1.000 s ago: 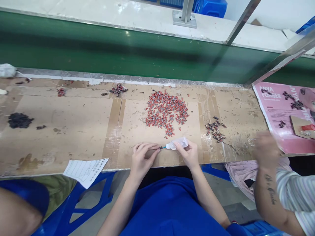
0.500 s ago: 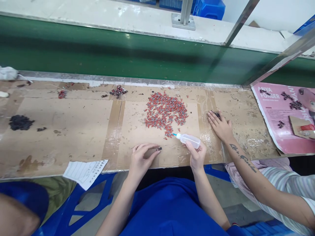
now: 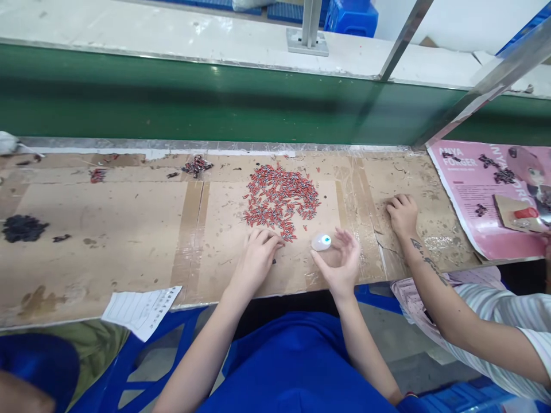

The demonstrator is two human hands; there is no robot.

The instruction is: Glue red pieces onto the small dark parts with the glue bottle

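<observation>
At the near edge of the pile of small red-and-metal parts (image 3: 282,192), my left hand (image 3: 257,258) has its fingertips pinched on one small red part (image 3: 282,243). A tiny black piece (image 3: 274,261) lies on the cardboard beside that hand. My right hand (image 3: 342,265) is open, thumb and fingers spread around a translucent white squeeze bottle (image 3: 319,242). The bottle's blue tip points up toward me, and the thumb is close to its near side.
A co-worker's hand (image 3: 402,215) rests on the cardboard at right. Beyond it lies a pink poster (image 3: 465,189) with dark parts. Leftward are a black heap (image 3: 24,228), a cluster of assembled parts (image 3: 197,166) and a paper slip (image 3: 140,310). A green wall (image 3: 193,103) borders the back.
My left hand has moved up to the red pile, leaving the black piece on the cardboard. The bottle has turned from lying sideways to tip-up, and my right fingers have spread.
</observation>
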